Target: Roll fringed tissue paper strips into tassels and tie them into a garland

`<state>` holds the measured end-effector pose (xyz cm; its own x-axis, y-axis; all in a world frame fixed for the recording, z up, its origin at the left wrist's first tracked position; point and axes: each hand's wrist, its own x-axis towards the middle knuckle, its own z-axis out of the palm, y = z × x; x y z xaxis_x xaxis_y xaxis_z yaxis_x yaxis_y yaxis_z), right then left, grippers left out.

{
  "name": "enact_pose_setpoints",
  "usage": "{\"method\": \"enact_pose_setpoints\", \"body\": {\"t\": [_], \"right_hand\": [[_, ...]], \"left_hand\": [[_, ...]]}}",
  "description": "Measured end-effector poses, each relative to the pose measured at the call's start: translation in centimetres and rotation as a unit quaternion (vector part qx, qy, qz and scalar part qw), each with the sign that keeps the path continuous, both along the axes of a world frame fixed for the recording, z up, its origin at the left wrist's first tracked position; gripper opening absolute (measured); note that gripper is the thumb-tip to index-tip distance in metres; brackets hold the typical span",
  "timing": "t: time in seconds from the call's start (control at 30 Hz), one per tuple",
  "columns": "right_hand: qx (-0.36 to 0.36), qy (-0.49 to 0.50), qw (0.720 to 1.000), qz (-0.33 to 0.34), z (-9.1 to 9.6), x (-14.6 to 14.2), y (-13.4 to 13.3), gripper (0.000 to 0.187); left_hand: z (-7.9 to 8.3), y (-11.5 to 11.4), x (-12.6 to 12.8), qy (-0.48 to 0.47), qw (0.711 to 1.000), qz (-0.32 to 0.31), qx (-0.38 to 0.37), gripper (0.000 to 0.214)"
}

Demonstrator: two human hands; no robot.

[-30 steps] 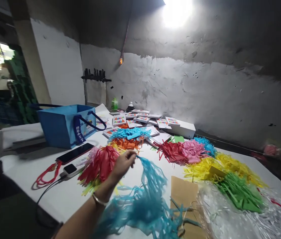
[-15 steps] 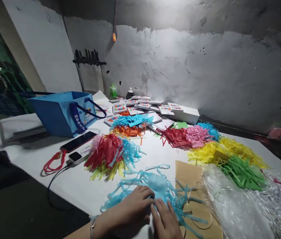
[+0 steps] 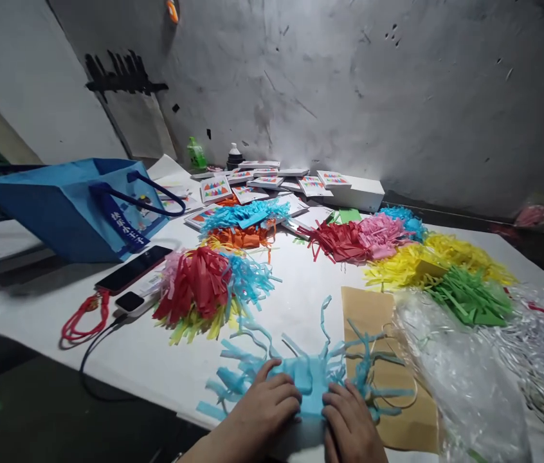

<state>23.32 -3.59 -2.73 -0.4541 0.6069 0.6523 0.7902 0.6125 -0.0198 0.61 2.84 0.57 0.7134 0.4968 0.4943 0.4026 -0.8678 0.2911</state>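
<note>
A light-blue fringed tissue-paper tassel (image 3: 317,379) lies on the white table in front of me, its cut strips spreading out to both sides. On its left part, my left hand (image 3: 276,402) has bent fingers gripping the near edge. My right hand (image 3: 352,418) curls over the right part of that same edge, a short gap away. Both thumbs are mostly hidden under the fingers and paper. Some strips on the right overlap a brown paper sheet (image 3: 368,305). Beyond my left hand sits a red, pink, blue and yellow bunch of tissue tassels (image 3: 199,283).
At left stand a blue gift bag (image 3: 60,206), a phone (image 3: 134,269) and a white device (image 3: 130,302) with a cable. Printed flat boxes (image 3: 217,188) pile up at the back. Yellow tassels (image 3: 397,273), green tassels (image 3: 469,299) and clear plastic (image 3: 460,366) lie at right.
My hands have moved apart, the right one shifting to the right. The tissue between them now lies flatter, with its strips spread out to the sides. The camera view has tilted down.
</note>
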Motion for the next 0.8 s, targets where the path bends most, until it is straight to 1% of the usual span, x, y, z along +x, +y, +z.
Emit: {"method": "enact_pose_setpoints", "body": {"t": [0.07,0.13,0.2,0.23,0.3,0.4,0.47,0.5,0.53,0.6,0.67,0.73,0.8], "right_hand": [[-0.044,0.031,0.998,-0.032,1.0,-0.6,0.2,0.026],[-0.08,0.082,0.989,-0.096,2.0,-1.7,0.7,0.021],[-0.099,0.117,0.977,-0.146,2.7,-2.8,1.3,0.019],[-0.106,0.123,0.974,-0.158,2.9,-3.2,1.6,0.02],[-0.119,0.122,0.973,-0.156,3.0,-3.6,2.0,0.02],[-0.134,0.129,0.973,-0.136,2.7,-3.3,2.0,0.019],[-0.145,0.137,0.973,-0.119,2.5,-2.9,1.8,0.018],[-0.149,0.139,0.973,-0.113,2.4,-2.8,1.7,0.017],[-0.151,0.139,0.973,-0.109,2.4,-2.7,1.7,0.017],[-0.151,0.139,0.973,-0.108,2.6,-2.9,1.8,0.019],[-0.153,0.124,0.973,-0.122,2.9,-3.2,2.1,0.024],[-0.156,0.088,0.973,-0.148,3.2,-3.4,2.6,0.028],[-0.153,0.045,0.971,-0.177,3.2,-3.7,3.2,0.029]], "left_hand": [[0.5,0.0,0.2,0.016,0.999,0.044,-0.019,0.017],[0.9,0.3,0.4,0.044,0.994,0.09,-0.047,0.018],[1.5,0.8,0.5,0.079,0.987,0.118,-0.08,0.016],[1.8,1.1,0.4,0.098,0.982,0.129,-0.094,0.013],[2.5,1.5,-0.1,0.132,0.971,0.165,-0.113,0.004],[3.5,1.8,-1.5,0.161,0.948,0.253,-0.108,0.016],[3.7,1.7,-2.4,0.149,0.942,0.288,-0.082,0.021],[3.7,1.6,-2.7,0.134,0.947,0.283,-0.068,0.025],[3.5,1.4,-2.8,0.114,0.956,0.262,-0.059,0.031],[2.8,1.1,-2.4,0.074,0.977,0.193,-0.061,0.042],[1.9,0.8,-1.5,0.044,0.987,0.137,-0.076,0.038],[0.9,0.8,-0.7,0.025,0.987,0.128,-0.09,0.033],[0.3,0.9,-0.1,0.017,0.983,0.153,-0.101,0.031]]}}
